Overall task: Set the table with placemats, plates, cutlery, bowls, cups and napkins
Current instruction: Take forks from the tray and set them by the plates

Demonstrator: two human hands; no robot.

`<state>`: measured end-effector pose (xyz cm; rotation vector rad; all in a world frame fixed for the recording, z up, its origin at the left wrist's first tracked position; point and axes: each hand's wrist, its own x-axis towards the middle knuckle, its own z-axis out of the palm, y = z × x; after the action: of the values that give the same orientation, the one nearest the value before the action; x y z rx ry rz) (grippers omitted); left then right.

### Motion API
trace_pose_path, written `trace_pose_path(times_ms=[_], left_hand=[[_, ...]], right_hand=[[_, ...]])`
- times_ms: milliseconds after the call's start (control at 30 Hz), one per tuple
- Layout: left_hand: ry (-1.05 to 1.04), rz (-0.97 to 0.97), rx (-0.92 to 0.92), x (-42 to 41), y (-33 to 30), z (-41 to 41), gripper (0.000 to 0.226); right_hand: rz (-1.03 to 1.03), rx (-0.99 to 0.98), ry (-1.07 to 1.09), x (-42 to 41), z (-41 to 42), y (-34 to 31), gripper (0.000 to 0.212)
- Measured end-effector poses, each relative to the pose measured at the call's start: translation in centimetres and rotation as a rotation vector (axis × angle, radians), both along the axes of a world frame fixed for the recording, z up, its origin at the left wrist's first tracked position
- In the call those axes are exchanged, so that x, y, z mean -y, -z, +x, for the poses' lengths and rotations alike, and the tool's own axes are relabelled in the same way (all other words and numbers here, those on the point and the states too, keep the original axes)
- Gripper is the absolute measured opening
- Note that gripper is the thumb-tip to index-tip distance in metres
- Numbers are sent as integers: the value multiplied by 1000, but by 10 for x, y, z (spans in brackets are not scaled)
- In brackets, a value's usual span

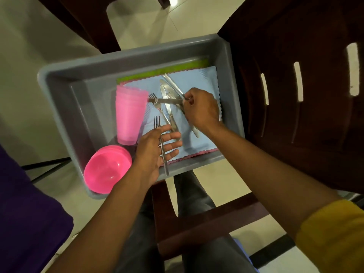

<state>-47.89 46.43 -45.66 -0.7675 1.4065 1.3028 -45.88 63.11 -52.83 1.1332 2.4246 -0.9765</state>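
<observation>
Looking down, my knees are at the bottom with a dark wooden chair frame (206,219) under the grey tub (59,89) I'm digging through. Nearest corner of the tub has a stack of pink bowls (106,170) leaning against the wall. My left hand (155,152) is just right of them, palm up, fingers spread and relaxed, with a fork (164,160) lying across the fingers, tines pointing away from me. Past the bowls there's a stack of pink cups (129,115) on its side.

Middle of the tub is a blue placemat (199,79) with a pink edge poking out underneath and a green one (167,70) behind it. Loose knives (169,107) and another fork (154,101) are piled crisscross on the blue mat. My right hand (201,109) is over that pile, fingers curled, pinching a knife or two at the handle end, can't tell exactly how many. Dark wooden furniture (295,95) sits to the right, tiled floor beyond.
</observation>
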Motion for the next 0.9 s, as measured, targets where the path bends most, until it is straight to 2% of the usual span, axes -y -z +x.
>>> trace_pose_path(times_ms=[133, 267, 367, 533, 700, 767, 900], left_hand=[[38, -5, -27, 6, -2, 0, 24], [31, -4, -12, 10, -3, 1, 23], [41, 10, -10, 13, -2, 2, 25], [-12, 62, 26, 16, -3, 6, 30], [-76, 81, 59, 18, -2, 8, 35], [-92, 78, 61, 18, -1, 9, 35], [-154, 70, 43, 17, 0, 13, 46]], right_hand=[[28, 9, 12, 1, -19, 18, 18], [84, 33, 25, -3, -24, 22, 16], [53, 1, 93, -5, -20, 16, 12], [-309, -218, 219, -7, -1, -18, 4], [-507, -378, 262, 13, 24, -53, 9], [-522, -363, 262, 25, 30, -61, 5], [-380, -176, 146, 54, 37, -77, 27]])
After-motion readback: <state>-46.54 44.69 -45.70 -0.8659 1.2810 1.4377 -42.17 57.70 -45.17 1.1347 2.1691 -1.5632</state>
